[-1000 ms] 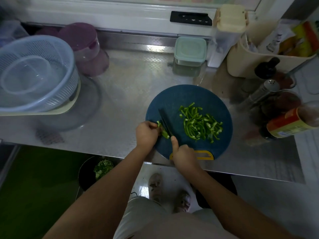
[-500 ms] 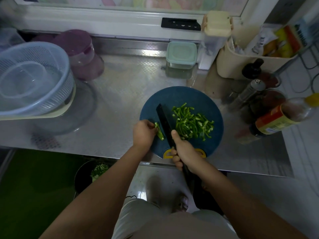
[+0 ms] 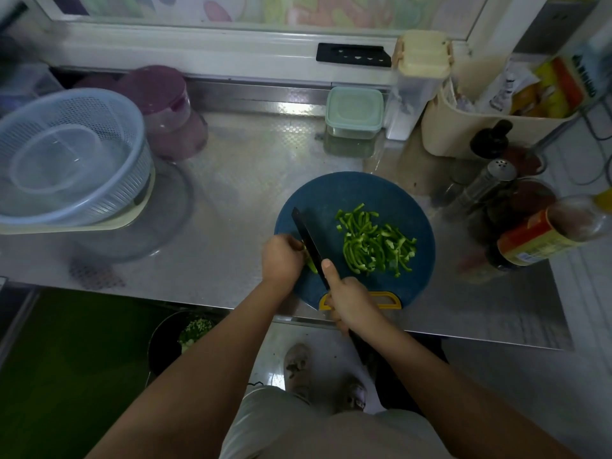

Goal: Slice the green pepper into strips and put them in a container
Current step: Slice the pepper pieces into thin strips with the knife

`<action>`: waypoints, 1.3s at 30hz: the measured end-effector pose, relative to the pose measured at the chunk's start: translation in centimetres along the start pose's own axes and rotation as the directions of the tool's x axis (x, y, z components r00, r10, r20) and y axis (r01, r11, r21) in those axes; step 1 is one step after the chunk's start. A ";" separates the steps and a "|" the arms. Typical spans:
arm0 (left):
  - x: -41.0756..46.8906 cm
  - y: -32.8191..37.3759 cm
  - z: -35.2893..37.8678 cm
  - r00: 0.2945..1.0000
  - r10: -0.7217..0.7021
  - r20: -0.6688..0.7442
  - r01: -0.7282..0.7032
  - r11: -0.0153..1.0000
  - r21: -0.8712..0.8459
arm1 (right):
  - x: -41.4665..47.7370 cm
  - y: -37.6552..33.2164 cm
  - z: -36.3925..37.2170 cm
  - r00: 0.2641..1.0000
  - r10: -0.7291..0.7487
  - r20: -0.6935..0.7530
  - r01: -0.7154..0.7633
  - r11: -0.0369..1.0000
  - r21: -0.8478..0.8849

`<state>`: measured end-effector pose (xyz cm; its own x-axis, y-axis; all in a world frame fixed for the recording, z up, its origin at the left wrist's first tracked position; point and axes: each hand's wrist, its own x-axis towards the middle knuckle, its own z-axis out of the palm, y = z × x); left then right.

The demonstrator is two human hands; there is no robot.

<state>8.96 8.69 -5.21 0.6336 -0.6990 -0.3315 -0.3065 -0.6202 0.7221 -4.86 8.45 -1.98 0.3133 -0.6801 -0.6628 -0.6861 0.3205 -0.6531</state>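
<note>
Where the counter [image 3: 231, 200] runs off far to the left of both hands, a pale blue colander [image 3: 71, 157] sits with a clear bowl [image 3: 54, 157] inside it, and purple jars [image 3: 162, 104] stand just behind its right edge. Below and left of the left forearm, down on the floor, a dark pot [image 3: 162, 352] holds chopped greens.

The left hand [image 3: 281, 258] rests at the left rim of the round blue board [image 3: 331, 193]. Its fingers are curled down over a small uncut piece of pepper [image 3: 311, 266], pinning it to the board; only a sliver of green shows at the fingertips. Touching that hand's right side is the knife [image 3: 308, 238], its dark blade pointing away from the person and slightly left, set against the pepper right beside the left knuckles.

The right hand [image 3: 351, 299] grips the knife's handle at the board's near edge, over the board's yellow grip [image 3: 392, 300], with the forefinger laid straight along the blade's spine. Just right of the blade, apart from both hands, a loose heap of strips [image 3: 374, 245] lies on the board.

Beyond the hands, near the wall, a green-lidded box [image 3: 353, 109] stands shut. Well right of the right hand are a shaker [image 3: 490, 180], a bottle [image 3: 546, 236] with a red and yellow label, and a cream tub [image 3: 463, 134] of packets.
</note>
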 end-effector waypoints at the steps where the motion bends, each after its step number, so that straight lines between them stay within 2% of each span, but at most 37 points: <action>1: 0.0 0.0 0.0 1.000 0.010 -0.002 -0.010 1.000 0.010 | 0.0 0.0 0.0 1.000 -0.021 -0.018 0.020 0.998 -0.054; 3: -0.1 0.0 0.1 1.000 0.013 -0.009 -0.013 1.000 0.019 | 0.0 0.1 0.0 0.998 -0.052 -0.040 0.048 0.994 -0.100; 8: -0.1 -0.2 0.5 1.000 0.003 -0.025 -0.003 1.000 0.003 | 0.0 0.5 -0.1 0.999 -0.015 -0.047 0.017 0.999 0.039; 13: -0.2 -0.6 0.7 1.000 0.004 -0.029 -0.005 1.000 -0.020 | 0.2 0.4 0.4 0.999 0.002 -0.039 0.001 0.999 0.054; 18: -0.4 -0.6 0.8 0.999 0.024 -0.042 -0.025 0.999 -0.032 | 0.6 0.4 1.2 0.998 -0.008 -0.061 0.022 0.972 0.235; 23: -0.4 -0.6 0.5 0.999 0.019 -0.026 -0.020 0.999 -0.044 | 0.3 1.6 0.8 1.000 0.005 -0.023 -0.002 0.987 0.158; 26: -0.2 -0.6 0.4 1.000 0.006 -0.013 -0.007 0.998 -0.066 | 0.1 2.4 1.0 1.000 0.029 0.009 -0.030 0.976 0.218; 33: 0.5 -0.7 0.0 0.997 -0.057 0.048 0.062 0.992 -0.111 | 0.0 2.6 0.9 0.999 -0.012 -0.039 0.017 0.993 0.116; 39: 1.3 -0.3 -0.6 0.972 -0.194 0.135 0.217 0.958 -0.189 | 0.1 3.3 0.9 0.997 -0.062 -0.047 0.064 0.997 0.042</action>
<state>10.29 8.14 -5.54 0.5795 -0.6068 -0.5440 -0.0213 -0.6786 0.7342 -6.53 10.03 -4.55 0.3240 -0.7285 -0.6036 -0.6369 0.3038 -0.7086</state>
